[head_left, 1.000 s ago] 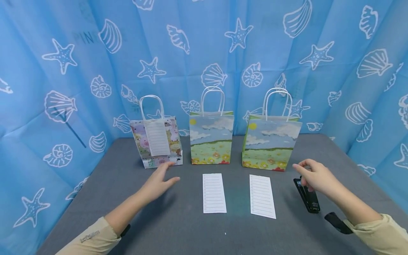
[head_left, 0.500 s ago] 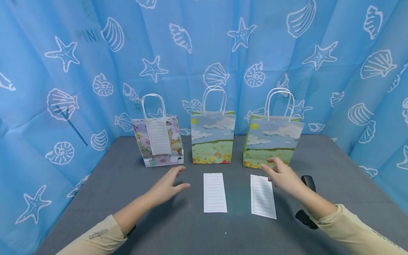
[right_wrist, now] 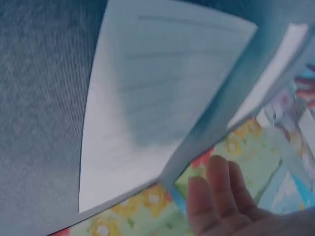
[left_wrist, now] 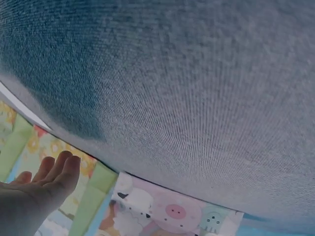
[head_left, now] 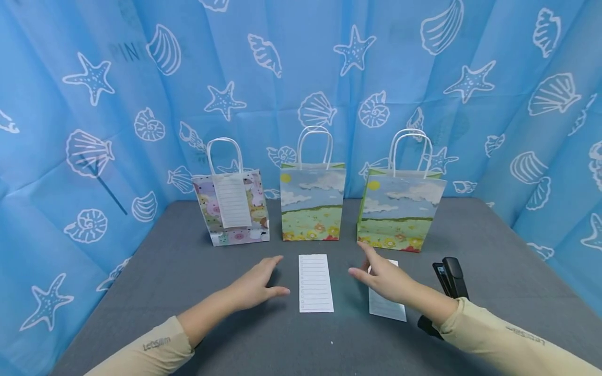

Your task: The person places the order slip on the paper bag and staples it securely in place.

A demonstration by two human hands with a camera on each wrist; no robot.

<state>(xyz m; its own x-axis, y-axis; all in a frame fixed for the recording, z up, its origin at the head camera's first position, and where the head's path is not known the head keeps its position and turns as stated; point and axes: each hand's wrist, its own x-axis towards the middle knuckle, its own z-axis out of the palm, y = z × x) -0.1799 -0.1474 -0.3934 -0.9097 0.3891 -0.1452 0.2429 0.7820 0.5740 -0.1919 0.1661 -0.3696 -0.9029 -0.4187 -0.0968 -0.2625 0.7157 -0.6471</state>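
Two lined paper slips lie on the grey table. My left hand (head_left: 254, 284), fingers relaxed and apart, hovers just left of the middle slip (head_left: 316, 287) and holds nothing. Over the right slip (head_left: 389, 309) hangs my right hand (head_left: 388, 279), its fingers extended and also holding nothing, covering part of that paper. In the right wrist view the right slip (right_wrist: 147, 93) lies beyond the fingers (right_wrist: 221, 182). Behind the slips stand two meadow-print gift bags, a middle one (head_left: 312, 203) and a right one (head_left: 400, 209). An animal-print bag (head_left: 257, 209) at left has a lined slip (head_left: 233, 203) on its front.
A black stapler (head_left: 452, 277) lies right of the right slip, partly behind the right forearm. White handles rise from the bags. A blue shell-print curtain (head_left: 301, 68) hangs behind the table.
My right hand has moved left from above the stapler to over the right slip. My left hand has shifted right and slightly down towards the middle slip. The bags and slips stay put.
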